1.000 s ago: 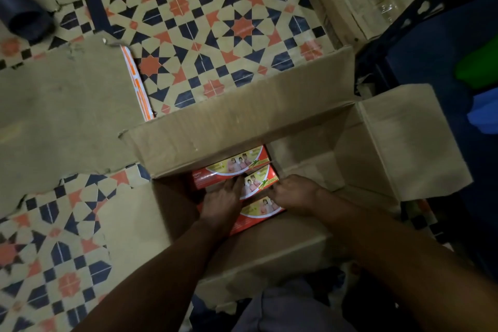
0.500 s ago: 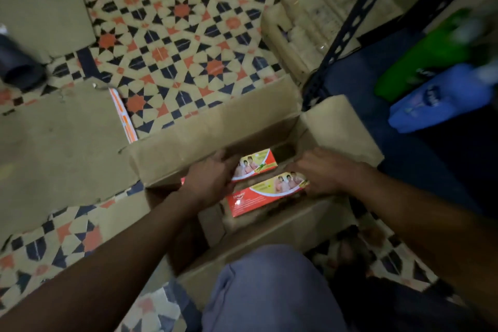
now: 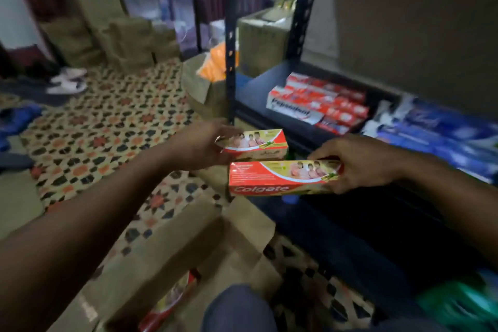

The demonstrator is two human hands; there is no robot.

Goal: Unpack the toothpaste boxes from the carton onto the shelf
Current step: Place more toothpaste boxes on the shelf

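Patterned floor tiles and stacked cardboard frame a stockroom where a person crouches before a dark metal shelf [image 3: 252, 94]. The left hand [image 3: 204, 145] grips the first toothpaste box [image 3: 258, 143] by its left end, fingers curled round it. The right hand [image 3: 361, 164] pinches the second toothpaste box [image 3: 280, 178] at its right end. Both lie lengthwise, left to right, just short of the shelf, which is ahead and nearer the right hand. The open carton [image 3: 167, 250] below appears, through blur, to hold more.

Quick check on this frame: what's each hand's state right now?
Left hand: holding the far toothpaste box by its end.
Right hand: holding the Colgate toothpaste box by its end.
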